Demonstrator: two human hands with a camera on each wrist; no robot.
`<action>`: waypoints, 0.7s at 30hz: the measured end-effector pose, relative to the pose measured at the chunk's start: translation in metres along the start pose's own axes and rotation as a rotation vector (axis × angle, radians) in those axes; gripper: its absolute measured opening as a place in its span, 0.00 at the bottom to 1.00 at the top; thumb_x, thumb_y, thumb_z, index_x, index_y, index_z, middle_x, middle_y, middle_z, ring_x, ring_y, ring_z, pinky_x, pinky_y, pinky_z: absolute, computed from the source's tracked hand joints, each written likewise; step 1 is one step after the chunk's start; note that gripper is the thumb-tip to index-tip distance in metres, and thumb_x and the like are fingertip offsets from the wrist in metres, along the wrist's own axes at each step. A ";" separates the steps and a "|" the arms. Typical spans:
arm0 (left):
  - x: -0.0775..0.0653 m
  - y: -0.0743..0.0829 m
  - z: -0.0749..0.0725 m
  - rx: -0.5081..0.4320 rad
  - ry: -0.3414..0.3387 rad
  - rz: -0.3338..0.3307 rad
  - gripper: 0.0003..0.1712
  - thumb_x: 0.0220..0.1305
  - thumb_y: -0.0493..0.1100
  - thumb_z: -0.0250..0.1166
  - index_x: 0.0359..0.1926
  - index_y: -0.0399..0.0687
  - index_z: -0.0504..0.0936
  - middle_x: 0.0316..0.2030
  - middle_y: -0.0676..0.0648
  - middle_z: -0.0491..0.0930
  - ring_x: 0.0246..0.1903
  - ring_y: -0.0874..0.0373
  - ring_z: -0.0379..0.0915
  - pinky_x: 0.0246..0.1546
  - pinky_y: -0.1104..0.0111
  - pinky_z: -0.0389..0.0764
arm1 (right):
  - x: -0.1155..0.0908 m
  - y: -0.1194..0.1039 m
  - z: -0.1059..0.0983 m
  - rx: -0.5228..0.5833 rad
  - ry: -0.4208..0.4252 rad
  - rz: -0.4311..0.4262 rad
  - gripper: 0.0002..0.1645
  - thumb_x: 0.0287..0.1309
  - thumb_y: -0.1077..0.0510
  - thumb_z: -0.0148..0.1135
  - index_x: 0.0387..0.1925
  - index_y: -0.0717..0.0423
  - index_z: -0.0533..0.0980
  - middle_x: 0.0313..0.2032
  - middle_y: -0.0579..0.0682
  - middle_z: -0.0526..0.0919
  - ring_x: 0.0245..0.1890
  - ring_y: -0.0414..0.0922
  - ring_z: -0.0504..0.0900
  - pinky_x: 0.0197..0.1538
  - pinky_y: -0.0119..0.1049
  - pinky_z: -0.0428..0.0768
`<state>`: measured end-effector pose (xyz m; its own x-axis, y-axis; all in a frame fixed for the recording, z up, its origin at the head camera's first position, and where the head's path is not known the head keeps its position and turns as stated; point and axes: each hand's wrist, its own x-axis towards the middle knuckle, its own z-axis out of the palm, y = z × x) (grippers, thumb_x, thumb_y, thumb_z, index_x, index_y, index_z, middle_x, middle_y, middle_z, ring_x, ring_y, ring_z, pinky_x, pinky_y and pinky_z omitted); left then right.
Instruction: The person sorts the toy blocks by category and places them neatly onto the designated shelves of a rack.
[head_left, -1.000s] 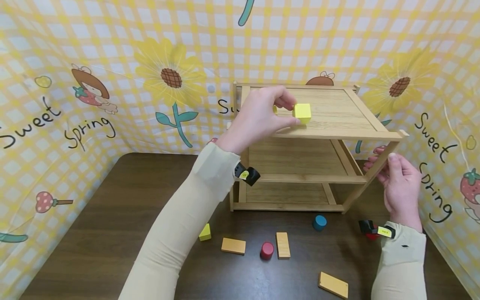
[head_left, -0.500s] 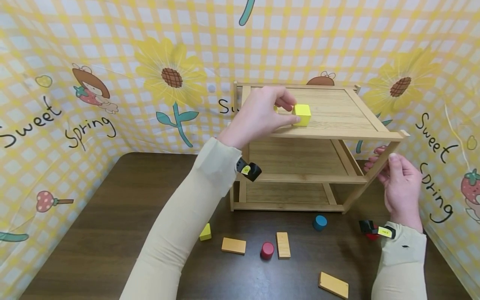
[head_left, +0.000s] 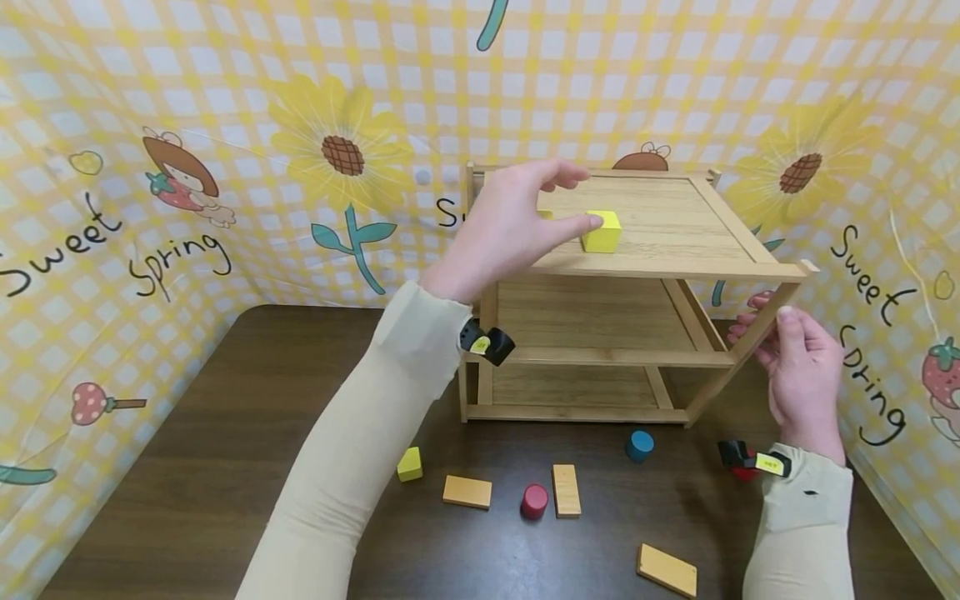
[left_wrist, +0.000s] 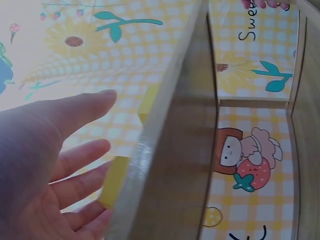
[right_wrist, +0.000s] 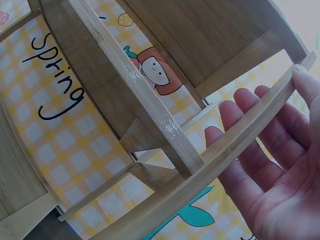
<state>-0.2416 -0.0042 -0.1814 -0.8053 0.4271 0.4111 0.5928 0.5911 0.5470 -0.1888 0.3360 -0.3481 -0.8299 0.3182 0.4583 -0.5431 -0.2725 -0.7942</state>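
A yellow cube [head_left: 602, 237] sits on the top board of a three-tier wooden shelf [head_left: 660, 271]. My left hand [head_left: 512, 221] is spread beside it, its thumb overlapping the cube's upper edge in the head view; contact is unclear. Behind that hand, part of a second yellow block [head_left: 545, 214] shows on the same board. In the left wrist view both yellow blocks, one of them a yellow block [left_wrist: 115, 181] near the fingers, peek over the board's edge. My right hand [head_left: 804, 375] holds the shelf's front right post [right_wrist: 225, 150], thumb on one side and fingers behind.
On the dark table [head_left: 225, 467] lie a yellow block [head_left: 410, 465], a red cylinder [head_left: 534, 502], a blue cylinder [head_left: 640, 447], and wooden blocks, including an upright-lying one [head_left: 566, 492] and one [head_left: 667, 570] nearer. A red piece [head_left: 744, 472] is partly hidden by the right wrist strap. Patterned cloth surrounds the table.
My left fingers have let go of the yellow cube, lifting and spreading away from it. The cube has come down slightly onto the top board. My right hand has stayed on the post.
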 end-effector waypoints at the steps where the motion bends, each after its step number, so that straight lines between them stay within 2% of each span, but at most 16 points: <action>1: -0.002 0.001 -0.001 0.002 0.013 0.013 0.29 0.67 0.58 0.70 0.65 0.57 0.78 0.59 0.58 0.79 0.60 0.62 0.70 0.57 0.69 0.70 | 0.000 0.000 0.000 0.001 0.000 0.001 0.26 0.74 0.57 0.58 0.52 0.84 0.73 0.46 0.63 0.81 0.35 0.51 0.86 0.43 0.38 0.86; 6: -0.010 0.003 -0.004 -0.001 0.060 0.084 0.27 0.68 0.58 0.69 0.63 0.56 0.79 0.57 0.59 0.80 0.58 0.65 0.71 0.56 0.71 0.71 | 0.000 0.001 -0.001 -0.004 -0.003 0.001 0.27 0.74 0.57 0.58 0.53 0.85 0.72 0.48 0.63 0.81 0.35 0.51 0.86 0.43 0.38 0.86; 13: -0.021 0.006 -0.007 -0.040 0.101 0.128 0.27 0.67 0.57 0.70 0.63 0.55 0.80 0.56 0.58 0.81 0.57 0.68 0.72 0.59 0.71 0.67 | 0.001 0.000 -0.001 -0.022 0.007 0.004 0.26 0.74 0.57 0.58 0.52 0.83 0.74 0.47 0.63 0.81 0.36 0.51 0.86 0.42 0.38 0.86; 21: -0.038 0.006 -0.008 -0.073 0.158 0.219 0.26 0.67 0.55 0.70 0.62 0.52 0.81 0.56 0.57 0.82 0.57 0.69 0.72 0.58 0.73 0.68 | 0.001 0.001 -0.001 -0.004 -0.013 -0.002 0.27 0.74 0.58 0.57 0.53 0.86 0.71 0.48 0.64 0.80 0.35 0.52 0.86 0.42 0.38 0.86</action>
<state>-0.2076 -0.0222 -0.1882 -0.6502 0.4233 0.6309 0.7560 0.4432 0.4817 -0.1898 0.3373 -0.3491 -0.8305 0.3070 0.4648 -0.5441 -0.2680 -0.7951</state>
